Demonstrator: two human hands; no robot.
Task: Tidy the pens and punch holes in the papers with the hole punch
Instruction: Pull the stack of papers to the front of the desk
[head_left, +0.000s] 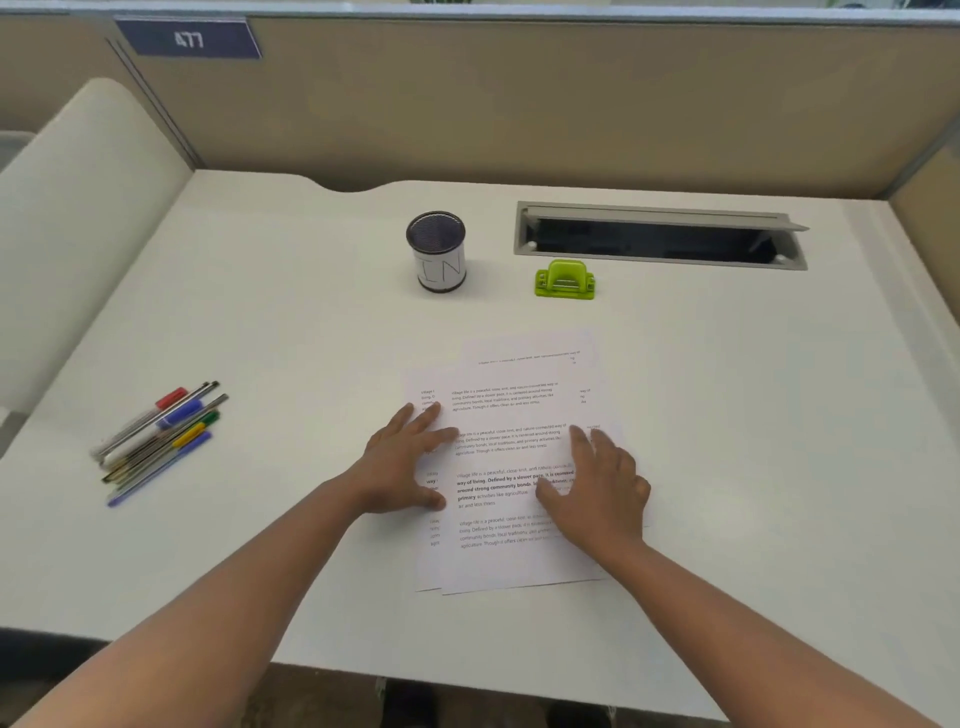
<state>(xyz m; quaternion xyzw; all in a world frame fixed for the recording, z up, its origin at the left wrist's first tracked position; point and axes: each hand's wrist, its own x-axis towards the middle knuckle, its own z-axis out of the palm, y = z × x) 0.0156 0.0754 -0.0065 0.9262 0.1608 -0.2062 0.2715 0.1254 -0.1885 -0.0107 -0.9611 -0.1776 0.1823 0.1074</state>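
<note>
Papers (511, 452) fanned unevenly at centre near, edges out of line, so not yet fit for punching. Left hand (402, 460) flat on the left margin, fingers spread wide, holding nothing; right hand (597, 488) flat on the right side, fingers loosely extended, likewise holding nothing. Judged as steadying or squaring the stack from both sides. Punch (564, 280) far of the papers, untouched, beside the cup (439, 252), which looks empty. Pens (158, 441) bundled loose at far left, well apart from the cup, not yet tidied.
</note>
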